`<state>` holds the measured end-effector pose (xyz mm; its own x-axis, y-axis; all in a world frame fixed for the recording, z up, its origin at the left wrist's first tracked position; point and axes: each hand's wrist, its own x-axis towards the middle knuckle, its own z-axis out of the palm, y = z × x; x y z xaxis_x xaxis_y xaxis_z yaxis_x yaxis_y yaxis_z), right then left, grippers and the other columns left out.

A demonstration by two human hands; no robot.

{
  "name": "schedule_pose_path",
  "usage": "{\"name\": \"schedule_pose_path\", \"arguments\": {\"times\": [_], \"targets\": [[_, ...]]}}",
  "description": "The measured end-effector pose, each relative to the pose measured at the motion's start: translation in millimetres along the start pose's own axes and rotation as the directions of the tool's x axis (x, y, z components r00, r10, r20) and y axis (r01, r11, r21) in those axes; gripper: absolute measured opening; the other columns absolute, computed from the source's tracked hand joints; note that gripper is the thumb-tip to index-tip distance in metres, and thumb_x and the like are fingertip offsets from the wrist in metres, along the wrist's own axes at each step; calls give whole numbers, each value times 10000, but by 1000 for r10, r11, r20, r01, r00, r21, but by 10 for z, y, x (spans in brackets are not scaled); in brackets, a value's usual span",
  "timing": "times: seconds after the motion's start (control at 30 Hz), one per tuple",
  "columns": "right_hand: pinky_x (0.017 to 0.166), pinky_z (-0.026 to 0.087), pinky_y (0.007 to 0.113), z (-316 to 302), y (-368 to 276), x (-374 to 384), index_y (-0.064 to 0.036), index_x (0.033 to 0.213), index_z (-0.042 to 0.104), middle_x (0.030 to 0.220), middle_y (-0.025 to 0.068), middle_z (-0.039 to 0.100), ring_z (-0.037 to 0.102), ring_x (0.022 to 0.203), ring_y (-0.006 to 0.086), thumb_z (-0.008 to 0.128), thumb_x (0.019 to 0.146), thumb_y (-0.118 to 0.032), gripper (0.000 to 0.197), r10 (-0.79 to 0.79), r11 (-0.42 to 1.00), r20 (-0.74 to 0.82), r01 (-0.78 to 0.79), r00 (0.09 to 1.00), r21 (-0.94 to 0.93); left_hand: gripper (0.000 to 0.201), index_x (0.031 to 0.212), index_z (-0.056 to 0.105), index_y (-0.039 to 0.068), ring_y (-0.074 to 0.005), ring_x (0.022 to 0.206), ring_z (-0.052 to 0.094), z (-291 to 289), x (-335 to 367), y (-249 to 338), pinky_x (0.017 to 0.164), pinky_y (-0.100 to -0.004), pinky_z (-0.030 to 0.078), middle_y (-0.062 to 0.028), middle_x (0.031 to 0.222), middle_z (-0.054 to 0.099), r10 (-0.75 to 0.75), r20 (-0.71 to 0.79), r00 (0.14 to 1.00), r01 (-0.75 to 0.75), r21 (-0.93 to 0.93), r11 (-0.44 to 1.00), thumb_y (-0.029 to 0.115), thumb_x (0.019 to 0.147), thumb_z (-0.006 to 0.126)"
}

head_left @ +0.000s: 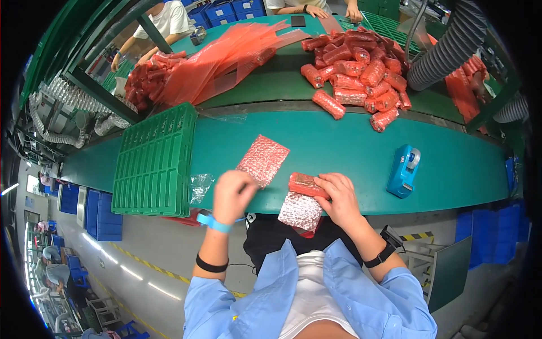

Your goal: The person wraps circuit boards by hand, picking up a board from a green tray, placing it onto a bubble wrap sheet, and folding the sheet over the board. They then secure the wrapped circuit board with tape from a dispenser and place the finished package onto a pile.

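Observation:
At the bench's near edge, my right hand [339, 198] is closed on the right end of a red bubble-wrap roll [306, 184], with the thumb underneath and the fingers on top. A silvery-pink flap of bubble wrap [299, 211] hangs from the roll over the edge toward my lap. To the left, my left hand [231, 195] is curled with fingers and thumb together, slightly blurred. What it pinches, if anything, does not show. A flat pink bubble-wrap bag [264, 159] lies just beyond it.
Green compartment trays [152, 161] stand stacked at the left, with clear plastic film [201, 187] beside them. A blue tape dispenser [403, 172] is at the right. Wrapped red rolls [361, 70] are heaped on the far belt, near red bags [226, 62]. Two people work across the bench.

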<state>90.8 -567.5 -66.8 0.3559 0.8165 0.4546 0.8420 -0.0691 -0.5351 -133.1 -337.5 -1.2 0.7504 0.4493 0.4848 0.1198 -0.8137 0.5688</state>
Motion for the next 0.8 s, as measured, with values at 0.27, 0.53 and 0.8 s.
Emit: {"name": "schedule_pose_path", "arguments": {"times": [0.27,0.53,0.8], "targets": [[1084,491,505,23,0,12,-111,1322,734,1295,99,719,647,1222,330,886,772,-125,571,-9,1000,7,9,1000,9,200,928,744,134,-262,1014,708,771,-180,430,925,-420,521,2,1014,733,300,123,946,-305,28,952,78,768,852],[1099,481,523,-4,-20,-7,-116,1330,733,1337,93,718,647,1234,345,888,788,-151,565,-24,999,19,25,1000,-33,218,934,761,144,-250,1015,707,883,-334,352,902,-419,532,10,1031,726,285,103,953,-288,8,958,66,750,850],[1102,467,564,0,-17,-67,-138,1299,757,1340,89,726,660,1220,349,853,853,-181,458,-81,988,-22,77,996,-134,232,934,773,151,-247,1008,703,872,-414,299,890,-417,537,12,1021,722,288,67,955,-286,-37,957,59,738,855]]}}
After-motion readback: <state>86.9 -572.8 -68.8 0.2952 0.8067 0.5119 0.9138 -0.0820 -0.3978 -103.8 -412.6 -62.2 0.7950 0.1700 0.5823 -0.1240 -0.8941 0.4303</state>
